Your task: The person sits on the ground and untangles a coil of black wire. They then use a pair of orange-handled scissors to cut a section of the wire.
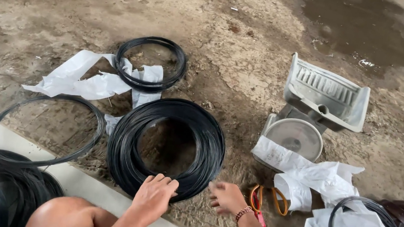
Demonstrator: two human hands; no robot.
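Location type: outdoor ground-level work site, informal workshop. Indicators: bare dirt floor (245,55) with wet puddles (387,35) beyond the large black wire coil (167,147); further wire coils (150,63) and torn white wrapping paper (91,80) around it; a weighing scale (312,116) to its right; a concrete kerb (89,188) at its near edge.

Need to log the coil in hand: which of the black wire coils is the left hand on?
The thickest coil, front centre: the left hand rests on its near rim. The thin hoop and small far coil lie untouched.

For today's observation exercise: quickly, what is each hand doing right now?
Left hand: closed on the thick black wire coil.
Right hand: fingers curled, empty, beside the coil.
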